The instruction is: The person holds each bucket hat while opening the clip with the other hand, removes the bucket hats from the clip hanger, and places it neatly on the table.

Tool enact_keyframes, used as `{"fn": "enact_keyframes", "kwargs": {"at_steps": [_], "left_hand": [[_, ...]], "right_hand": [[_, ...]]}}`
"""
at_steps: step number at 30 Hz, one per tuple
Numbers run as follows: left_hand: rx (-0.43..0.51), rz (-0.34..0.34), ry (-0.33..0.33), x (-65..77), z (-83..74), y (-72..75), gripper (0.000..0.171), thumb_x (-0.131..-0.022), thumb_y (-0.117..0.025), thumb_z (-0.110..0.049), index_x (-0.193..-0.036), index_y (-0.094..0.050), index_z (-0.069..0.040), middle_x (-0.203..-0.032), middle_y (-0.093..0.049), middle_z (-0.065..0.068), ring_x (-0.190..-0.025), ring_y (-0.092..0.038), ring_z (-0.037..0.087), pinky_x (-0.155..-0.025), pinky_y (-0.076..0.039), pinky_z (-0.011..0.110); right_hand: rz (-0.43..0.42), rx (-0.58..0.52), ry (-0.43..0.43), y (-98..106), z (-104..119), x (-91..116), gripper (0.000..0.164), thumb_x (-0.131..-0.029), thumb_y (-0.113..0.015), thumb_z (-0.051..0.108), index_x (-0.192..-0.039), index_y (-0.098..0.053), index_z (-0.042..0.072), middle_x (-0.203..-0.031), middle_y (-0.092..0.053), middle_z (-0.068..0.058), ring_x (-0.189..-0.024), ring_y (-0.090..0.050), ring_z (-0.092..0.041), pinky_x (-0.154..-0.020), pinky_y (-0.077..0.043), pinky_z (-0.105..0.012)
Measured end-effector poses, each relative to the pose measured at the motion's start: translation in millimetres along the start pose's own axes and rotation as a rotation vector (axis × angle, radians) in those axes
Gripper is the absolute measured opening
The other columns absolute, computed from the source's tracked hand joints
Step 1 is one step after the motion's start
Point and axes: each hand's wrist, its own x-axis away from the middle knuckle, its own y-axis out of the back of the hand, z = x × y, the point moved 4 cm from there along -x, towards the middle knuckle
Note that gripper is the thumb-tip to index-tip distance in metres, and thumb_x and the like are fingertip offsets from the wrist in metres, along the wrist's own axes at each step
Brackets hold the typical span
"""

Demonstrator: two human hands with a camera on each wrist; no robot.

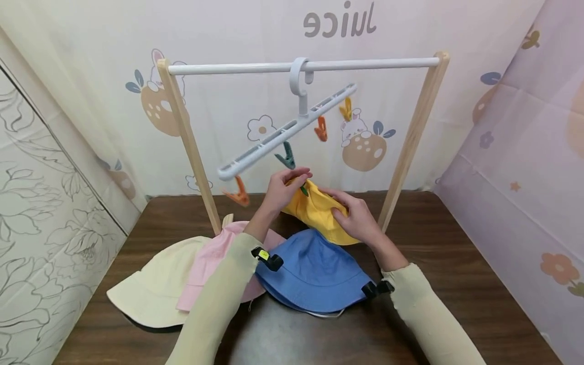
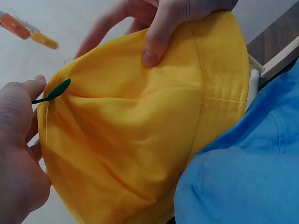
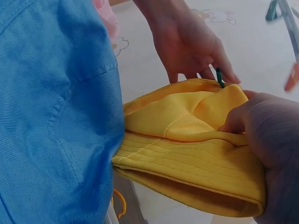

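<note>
A yellow bucket hat (image 1: 319, 212) with a small green leaf-shaped sprout (image 2: 59, 88) on its crown is held up in both hands. My left hand (image 1: 284, 188) holds the crown near the sprout, its thumb on the near side and its fingers behind. My right hand (image 1: 358, 217) grips the side of the hat, thumb in front, other fingers partly hidden behind the cloth. Below, a blue bucket hat (image 1: 315, 274) lies on the table. A pink hat (image 1: 214, 258) and a cream hat (image 1: 164, 284) overlap to the left.
A white hanger (image 1: 287, 133) hangs at a slant from the white rail (image 1: 374, 64) of a wooden-legged rack. Orange (image 1: 238, 192), dark green (image 1: 287, 156) and yellow (image 1: 347, 108) clips dangle from it, above the hands. Patterned curtains (image 1: 511, 152) surround the brown table (image 1: 447, 253).
</note>
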Motion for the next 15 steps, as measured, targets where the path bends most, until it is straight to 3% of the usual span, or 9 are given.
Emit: {"fn": "enact_keyframes", "kwargs": {"at_steps": [4,15], "left_hand": [[-0.004,0.0,0.009,0.3,2.7,3.8,0.035,-0.115,-0.066,-0.017,-0.143,-0.072,0.003,-0.14,-0.079,0.023,-0.139,-0.071,0.034,-0.123,-0.057,0.038],[-0.049,-0.03,-0.001,4.5,5.8,14.2,0.031,-0.113,-0.069,-0.017,-0.139,-0.076,-0.001,-0.142,-0.077,0.021,-0.139,-0.068,0.034,-0.128,-0.052,0.052]], "right_hand": [[-0.026,-0.002,0.026,2.4,-0.6,0.3,0.055,-0.102,-0.063,-0.012,-0.154,-0.068,0.007,-0.135,-0.08,-0.024,-0.072,-0.063,-0.015,-0.067,-0.051,-0.023],[-0.057,0.039,0.038,9.6,2.0,-0.8,0.055,-0.1,-0.065,-0.013,-0.151,-0.071,0.009,-0.133,-0.081,-0.023,-0.065,-0.057,-0.009,-0.062,-0.049,-0.024]]}}
